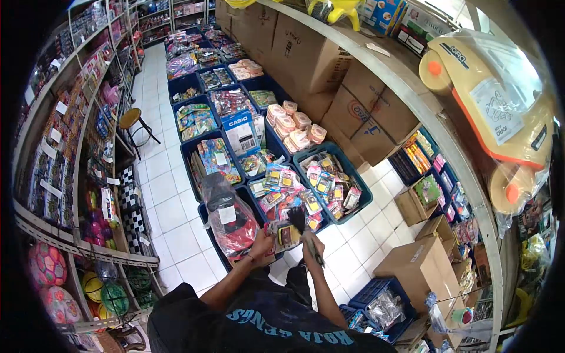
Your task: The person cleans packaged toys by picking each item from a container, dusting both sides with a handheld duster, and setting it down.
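Note:
My left hand (261, 245) is closed on the edge of a small packaged item (287, 236) with a yellow part showing; its exact kind is too small to read. In my right hand (312, 245) I grip the handle of a brush (297, 219), its dark bristles up beside the package. Just beyond both hands stands a bin of blister packs (283, 191). A red and black item in clear plastic wrap (229, 215) lies left of my left hand.
Blue bins of packaged goods (213, 154) run ahead in rows, with a Casio box (240, 134) among them. Shelves (76, 194) line the left. A metal shelf edge (435, 112), large cartons (365, 112) and a wrapped toy (494, 112) are on the right. A stool (130, 119) stands in the left aisle.

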Action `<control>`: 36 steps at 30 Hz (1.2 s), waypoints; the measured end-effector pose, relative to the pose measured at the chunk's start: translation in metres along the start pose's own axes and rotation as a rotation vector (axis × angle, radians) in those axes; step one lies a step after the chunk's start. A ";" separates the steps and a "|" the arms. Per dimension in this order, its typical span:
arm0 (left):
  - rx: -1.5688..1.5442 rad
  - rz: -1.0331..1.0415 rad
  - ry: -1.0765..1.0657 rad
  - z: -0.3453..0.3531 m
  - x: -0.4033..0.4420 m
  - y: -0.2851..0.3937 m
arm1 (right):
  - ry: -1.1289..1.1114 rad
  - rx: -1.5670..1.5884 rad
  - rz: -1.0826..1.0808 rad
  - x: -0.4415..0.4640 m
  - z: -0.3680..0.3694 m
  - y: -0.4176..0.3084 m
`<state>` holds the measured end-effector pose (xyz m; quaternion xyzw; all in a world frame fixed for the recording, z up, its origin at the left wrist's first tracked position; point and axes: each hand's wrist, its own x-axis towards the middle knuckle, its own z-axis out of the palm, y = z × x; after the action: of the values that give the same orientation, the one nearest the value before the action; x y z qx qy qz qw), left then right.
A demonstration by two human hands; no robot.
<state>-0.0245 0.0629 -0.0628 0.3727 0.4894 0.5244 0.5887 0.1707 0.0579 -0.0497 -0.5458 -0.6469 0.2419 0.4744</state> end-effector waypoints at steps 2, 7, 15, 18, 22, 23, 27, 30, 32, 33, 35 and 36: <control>0.014 -0.059 0.014 -0.006 0.001 -0.020 | 0.009 0.060 0.131 0.008 -0.004 -0.005; -0.121 -0.148 0.025 0.003 -0.015 0.031 | -0.114 0.022 -0.187 0.009 -0.003 -0.053; 0.091 -0.095 0.018 -0.019 0.000 -0.017 | -0.113 -0.143 -0.060 0.004 -0.009 -0.015; -0.069 -0.085 -0.002 -0.016 -0.007 -0.026 | -0.066 -0.150 -0.082 0.005 -0.010 -0.032; -0.043 -0.105 0.052 -0.007 -0.012 -0.003 | -0.204 -0.051 -0.186 -0.005 -0.010 -0.070; -0.119 -0.122 0.077 0.000 -0.018 0.014 | -0.221 -0.078 -0.208 -0.007 -0.010 -0.067; 0.036 -0.153 -0.014 -0.015 -0.018 0.003 | -0.070 -0.123 -0.132 -0.007 -0.006 -0.025; 0.016 -0.080 0.049 -0.012 -0.028 0.003 | 0.004 -0.146 -0.024 -0.002 -0.017 -0.045; 0.073 -0.068 0.026 -0.015 -0.028 -0.002 | -0.017 -0.074 -0.100 -0.009 -0.018 -0.066; 0.071 -0.080 0.017 -0.017 -0.029 -0.004 | -0.046 -0.062 -0.145 -0.013 -0.015 -0.078; 0.065 -0.118 0.024 -0.018 -0.025 -0.008 | -0.160 -0.052 -0.213 -0.020 -0.010 -0.079; 0.061 -0.150 0.043 -0.018 -0.026 -0.007 | -0.238 -0.102 -0.207 -0.022 -0.009 -0.082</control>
<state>-0.0393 0.0350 -0.0689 0.3412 0.5443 0.4715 0.6041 0.1383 0.0117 0.0146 -0.4673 -0.7626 0.2216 0.3885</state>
